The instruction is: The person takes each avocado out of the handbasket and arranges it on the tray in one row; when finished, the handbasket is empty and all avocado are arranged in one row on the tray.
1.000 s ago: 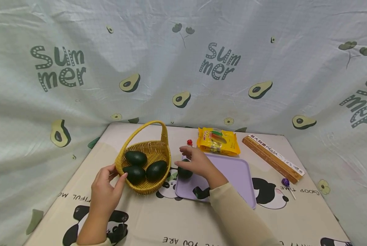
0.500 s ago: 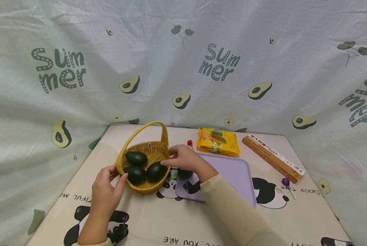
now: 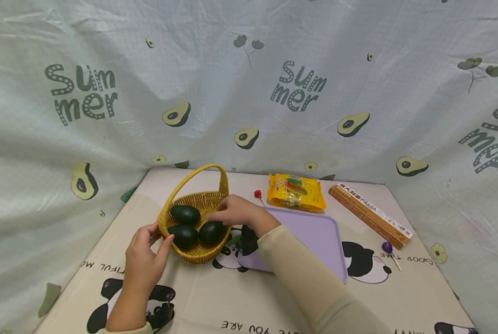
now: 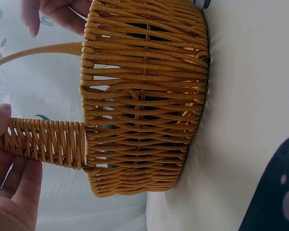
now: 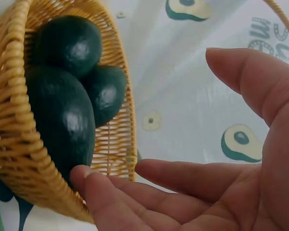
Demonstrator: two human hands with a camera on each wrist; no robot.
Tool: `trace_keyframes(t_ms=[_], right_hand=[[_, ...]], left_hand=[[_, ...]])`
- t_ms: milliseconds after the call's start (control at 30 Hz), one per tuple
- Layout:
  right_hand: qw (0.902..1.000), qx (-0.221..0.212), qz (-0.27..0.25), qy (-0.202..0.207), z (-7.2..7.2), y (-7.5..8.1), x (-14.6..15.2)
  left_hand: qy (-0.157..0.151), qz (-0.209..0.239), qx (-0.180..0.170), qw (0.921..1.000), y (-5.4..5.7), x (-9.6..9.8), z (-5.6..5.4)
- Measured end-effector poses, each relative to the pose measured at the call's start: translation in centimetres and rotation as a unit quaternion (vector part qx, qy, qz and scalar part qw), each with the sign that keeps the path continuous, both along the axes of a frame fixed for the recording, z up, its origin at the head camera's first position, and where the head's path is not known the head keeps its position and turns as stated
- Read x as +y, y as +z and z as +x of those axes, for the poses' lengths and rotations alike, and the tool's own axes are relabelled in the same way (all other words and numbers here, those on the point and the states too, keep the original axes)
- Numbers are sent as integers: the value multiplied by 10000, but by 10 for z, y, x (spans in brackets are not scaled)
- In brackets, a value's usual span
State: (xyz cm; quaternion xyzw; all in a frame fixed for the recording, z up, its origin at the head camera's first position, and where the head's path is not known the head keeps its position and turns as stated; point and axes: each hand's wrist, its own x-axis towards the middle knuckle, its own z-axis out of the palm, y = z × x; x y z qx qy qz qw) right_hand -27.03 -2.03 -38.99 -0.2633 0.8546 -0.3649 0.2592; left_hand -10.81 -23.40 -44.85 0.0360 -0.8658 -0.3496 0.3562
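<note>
My left hand grips the foot of the handle of a yellow wicker basket; in the left wrist view its thumb and fingers lie on either side of the woven handle. Three dark green avocados sit inside, a back one, a front left one and a right one. Over the basket's right rim reaches my right hand, its thumb spread from the fingers. Seen from the right wrist, a fingertip is right at the end of the nearest avocado, and nothing is held.
A lilac tray lies right of the basket, its left end partly hidden by my right forearm. Behind it are a yellow snack packet and a red lollipop. A long pasta box and a purple lollipop lie farther right.
My right hand has moved left from above the avocado on the tray to over the basket's right side. The left hand and the basket have stayed in place.
</note>
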Motion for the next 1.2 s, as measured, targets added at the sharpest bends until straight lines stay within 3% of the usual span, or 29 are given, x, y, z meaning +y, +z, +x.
trace_keyframes(t_ms=[400,733,1200], right_hand=[[9986,138,430,282,-1,-4,-25],[9952,76,965,169,-6,-6,-41],[9816,685,1749,342,-6,-24,-64]], left_hand=[[2,-5,-59,10000,-3,-3,0],[-9,-1,-35,10000,-2,-2,-1],[5,-33,-71,10000,-2,-3,0]])
